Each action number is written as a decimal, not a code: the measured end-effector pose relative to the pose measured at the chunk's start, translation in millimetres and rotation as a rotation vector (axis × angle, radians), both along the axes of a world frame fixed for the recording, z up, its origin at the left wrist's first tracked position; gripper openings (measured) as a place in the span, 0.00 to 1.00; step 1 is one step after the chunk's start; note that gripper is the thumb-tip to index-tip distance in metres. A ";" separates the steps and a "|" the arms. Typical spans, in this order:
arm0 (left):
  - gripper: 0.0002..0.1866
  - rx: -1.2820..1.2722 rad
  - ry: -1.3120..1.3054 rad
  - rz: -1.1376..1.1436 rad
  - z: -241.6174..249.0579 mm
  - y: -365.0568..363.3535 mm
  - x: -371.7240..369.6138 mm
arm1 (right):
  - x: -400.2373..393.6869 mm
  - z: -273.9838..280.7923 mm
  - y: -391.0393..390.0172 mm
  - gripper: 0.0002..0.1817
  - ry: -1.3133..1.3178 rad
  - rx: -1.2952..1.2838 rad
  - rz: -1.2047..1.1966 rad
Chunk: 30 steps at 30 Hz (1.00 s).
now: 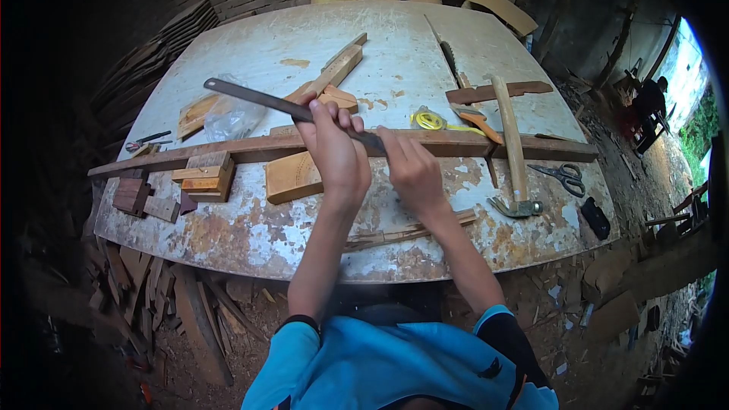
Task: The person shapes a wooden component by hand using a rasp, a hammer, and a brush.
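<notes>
A long, flat, dark metal strip (258,97) with a small hole near its far end is held at a slant above the worktable (425,247). My left hand (334,148) is closed around its middle, palm turned up and fingertips curled over it. Lower down, my right hand (414,175) grips the near end of the strip, its fingers folded over that end and partly hiding it. Beneath both hands runs a long wooden beam (250,149). A tan wooden block (292,178) sits just left of my left forearm.
A hammer (510,137), scissors (566,177) and a black object (594,218) lie at the right. Behind the beam are a yellow tape measure (429,118), a saw (446,53) and a plastic bag (234,115). Stacked wood blocks (206,176) stand left. A person (651,106) is far right.
</notes>
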<state>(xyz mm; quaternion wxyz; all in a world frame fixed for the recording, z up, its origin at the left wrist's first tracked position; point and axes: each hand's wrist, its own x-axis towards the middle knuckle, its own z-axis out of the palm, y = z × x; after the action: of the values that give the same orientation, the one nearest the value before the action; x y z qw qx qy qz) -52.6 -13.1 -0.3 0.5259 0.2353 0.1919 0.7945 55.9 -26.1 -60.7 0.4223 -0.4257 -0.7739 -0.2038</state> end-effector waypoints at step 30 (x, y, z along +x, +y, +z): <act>0.22 0.308 0.745 -0.086 8.1 -12.9 -76.2 | 101.5 -52.0 38.8 0.17 0.886 -0.657 0.045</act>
<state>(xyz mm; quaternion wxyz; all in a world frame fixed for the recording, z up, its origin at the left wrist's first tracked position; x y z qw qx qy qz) -128.8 -26.1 7.8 0.4117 0.5910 0.2382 0.6515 157.3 12.7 -112.7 0.5568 -0.5634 -0.5540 0.2563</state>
